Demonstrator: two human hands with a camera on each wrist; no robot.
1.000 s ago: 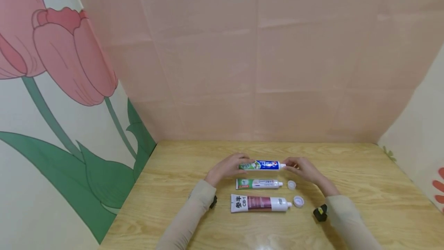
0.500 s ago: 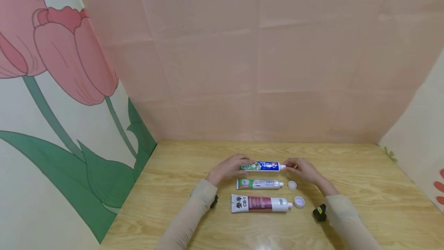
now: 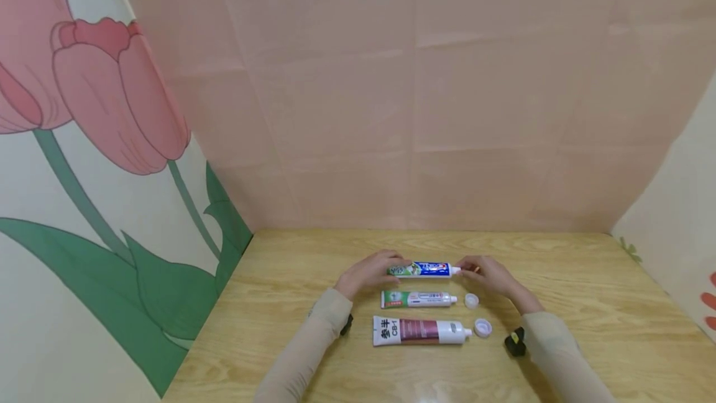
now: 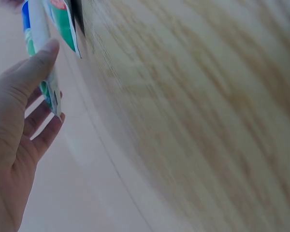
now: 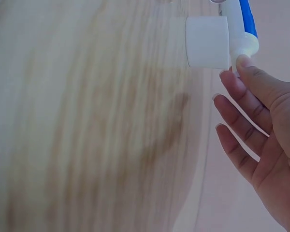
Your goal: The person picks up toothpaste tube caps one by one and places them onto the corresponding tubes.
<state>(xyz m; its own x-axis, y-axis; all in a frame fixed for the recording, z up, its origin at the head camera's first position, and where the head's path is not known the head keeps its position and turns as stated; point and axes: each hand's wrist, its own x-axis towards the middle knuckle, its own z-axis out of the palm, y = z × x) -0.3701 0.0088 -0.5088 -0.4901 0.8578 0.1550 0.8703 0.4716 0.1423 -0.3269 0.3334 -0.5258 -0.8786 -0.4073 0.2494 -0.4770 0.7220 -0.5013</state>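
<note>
My left hand (image 3: 368,273) holds the crimped left part of a blue and green toothpaste tube (image 3: 433,269), the farthest of three. In the left wrist view, the thumb lies on one face of it and the fingers are behind. My right hand (image 3: 491,275) pinches the tube's small white tip (image 5: 238,60) between thumb and index finger; whether that is a cap or the bare nozzle I cannot tell. The other right fingers are spread loosely. Nearer lie a green and white toothpaste tube (image 3: 419,299) and a larger white and maroon toothpaste tube (image 3: 419,331), nozzles pointing right.
To the right of the nearer tubes, two white caps lie on the wooden table: a smaller cap (image 3: 472,300) and a larger cap (image 3: 483,328). A pink sheet (image 3: 414,111) hangs behind the table (image 3: 268,303). Black wrist devices sit by both sleeves.
Both hands keep their places on the blue and green toothpaste tube. The whole head view has shifted very slightly; the other tubes and the caps lie as before.
</note>
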